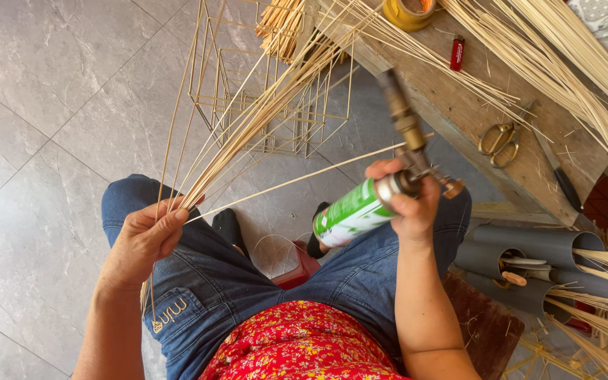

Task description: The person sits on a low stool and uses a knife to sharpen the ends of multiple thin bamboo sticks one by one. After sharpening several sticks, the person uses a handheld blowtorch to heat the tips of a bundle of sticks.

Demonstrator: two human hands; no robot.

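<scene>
Your left hand [146, 236] is closed around the bottom ends of a bundle of reeds [262, 112], resting on your left thigh, and the reeds fan up and away toward the wire frames [276, 91] on the grey tile floor [43, 105]. One reed sticks out sideways toward the torch. Your right hand [409, 207] is wrapped tight around a gas can [352, 212], green and white, held over your right knee, with a brass torch head [406, 127] on top pointing up at the tabletop edge. Over on the wooden tabletop [459, 105] there's a red lighter [457, 53], a tape roll [408, 12], brass-handled scissors [499, 141], and loads more loose reeds. Grey pipes [536, 246] stuffed with reeds lie to your right.
</scene>
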